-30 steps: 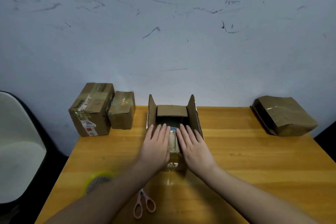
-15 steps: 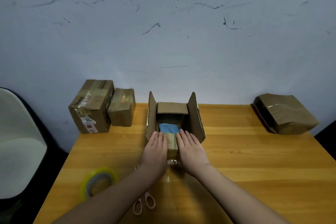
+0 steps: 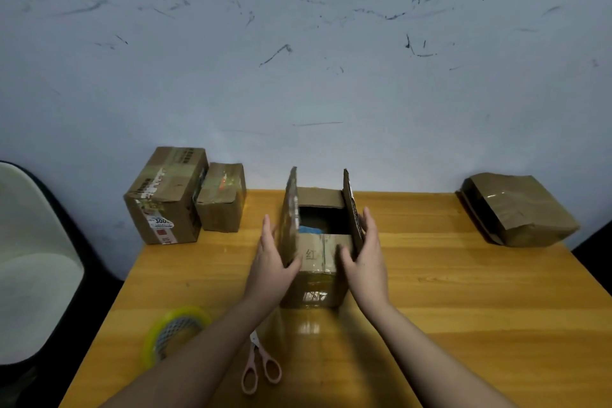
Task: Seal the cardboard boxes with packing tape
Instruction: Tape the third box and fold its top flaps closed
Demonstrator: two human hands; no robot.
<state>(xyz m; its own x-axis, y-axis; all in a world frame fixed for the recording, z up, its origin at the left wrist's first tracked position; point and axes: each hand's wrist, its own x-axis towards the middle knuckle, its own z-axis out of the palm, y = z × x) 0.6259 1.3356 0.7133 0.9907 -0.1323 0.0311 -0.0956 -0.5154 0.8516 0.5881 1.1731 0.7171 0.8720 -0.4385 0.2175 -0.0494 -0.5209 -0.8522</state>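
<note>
Box (image 3: 316, 262), open, sits at centre of the wooden table (image 3: 463, 291). Both long side flaps stand upright; the near short flap is folded down flat over the opening, the far short flap is angled inward at 12 o'clock. Inside, through the dark gap between the two short flaps, a blue item (image 3: 309, 229) shows at the left; the rest of the contents are too dark to tell. Near face of the box is glossy with old tape.

Left hand (image 3: 271, 258) at 9 o'clock of the box: fingers straight and together, flat against the outside of the left flap, thumb lying over the near flap's edge. Right hand (image 3: 367, 252) at 3 o'clock: fingers straight, palm against the outside of the right flap, thumb on the near flap. Neither hand pinches anything.

Tape roll (image 3: 175, 333), yellowish, lies at 8 o'clock from the box, near the table edge. Pink-handled scissors (image 3: 260, 366) lie at 6 o'clock, between the forearms.

Two closed boxes at 10 o'clock, touching side by side: large labelled box (image 3: 165, 199), small taped box (image 3: 222, 199). Flat brown parcel (image 3: 520, 209) at 2 o'clock, well apart from the rest.
</note>
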